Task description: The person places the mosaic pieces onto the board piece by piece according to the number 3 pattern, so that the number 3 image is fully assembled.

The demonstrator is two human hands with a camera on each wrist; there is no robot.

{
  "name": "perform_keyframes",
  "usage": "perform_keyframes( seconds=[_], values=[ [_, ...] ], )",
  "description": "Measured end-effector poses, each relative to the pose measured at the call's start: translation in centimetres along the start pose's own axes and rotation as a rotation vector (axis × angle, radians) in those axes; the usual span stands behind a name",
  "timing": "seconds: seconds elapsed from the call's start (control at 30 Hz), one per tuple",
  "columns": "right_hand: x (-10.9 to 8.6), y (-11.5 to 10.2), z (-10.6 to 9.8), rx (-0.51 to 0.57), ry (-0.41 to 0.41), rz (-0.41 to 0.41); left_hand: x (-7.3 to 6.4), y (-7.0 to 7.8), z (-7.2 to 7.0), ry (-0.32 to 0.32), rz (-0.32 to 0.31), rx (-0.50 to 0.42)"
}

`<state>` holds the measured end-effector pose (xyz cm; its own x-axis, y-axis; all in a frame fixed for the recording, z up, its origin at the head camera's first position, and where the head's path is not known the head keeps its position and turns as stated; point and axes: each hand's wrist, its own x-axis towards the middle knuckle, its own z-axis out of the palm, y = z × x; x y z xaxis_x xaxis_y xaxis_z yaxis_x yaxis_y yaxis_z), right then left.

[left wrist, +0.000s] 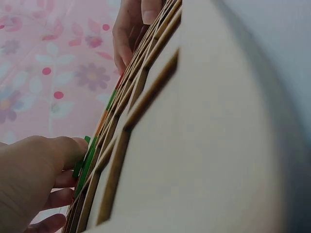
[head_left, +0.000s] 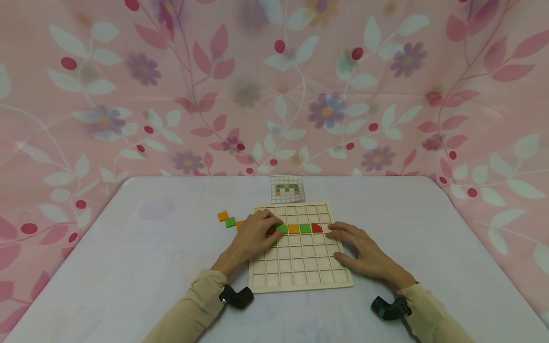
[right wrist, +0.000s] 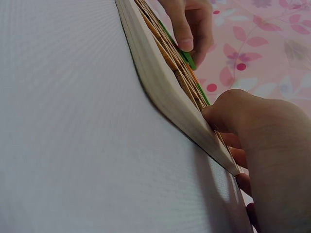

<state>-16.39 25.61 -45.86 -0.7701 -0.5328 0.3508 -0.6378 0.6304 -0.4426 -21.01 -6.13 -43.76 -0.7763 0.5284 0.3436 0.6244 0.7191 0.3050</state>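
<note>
A pale wooden grid board (head_left: pixel 300 279) lies on the table. Across one of its upper rows run a red quarter-round tile (head_left: pixel 316 228), a green tile (head_left: pixel 305 228), an orange tile (head_left: pixel 293 229) and, by the left fingertips, more green. My left hand (head_left: pixel 253 233) reaches over the board's left side and pinches a small green square tile (left wrist: pixel 79 164), tilted against the grid. Beneath that hand, a dark red tile (head_left: pixel 270 231) and another green tile (head_left: pixel 274 244) are partly hidden. My right hand (head_left: pixel 364 252) rests at the board's right rim, fingers spread and loosely bent.
Left of the board lie loose tiles: an orange one (head_left: pixel 223 216), a green one (head_left: pixel 230 222) and another orange one (head_left: pixel 240 225) partly behind my hand. A pattern card (head_left: pixel 287 196) with a coloured grid stands beyond the board, before a floral curtain (head_left: pixel 206 95).
</note>
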Motion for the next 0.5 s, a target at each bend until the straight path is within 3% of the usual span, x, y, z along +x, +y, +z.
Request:
perform_keyframes(
  seconds=[0.5],
  values=[
    [0.0,-0.1,0.0,-0.003,0.001,0.004,0.0,1.4,0.4,-0.012,0.010,-0.004]
  ],
)
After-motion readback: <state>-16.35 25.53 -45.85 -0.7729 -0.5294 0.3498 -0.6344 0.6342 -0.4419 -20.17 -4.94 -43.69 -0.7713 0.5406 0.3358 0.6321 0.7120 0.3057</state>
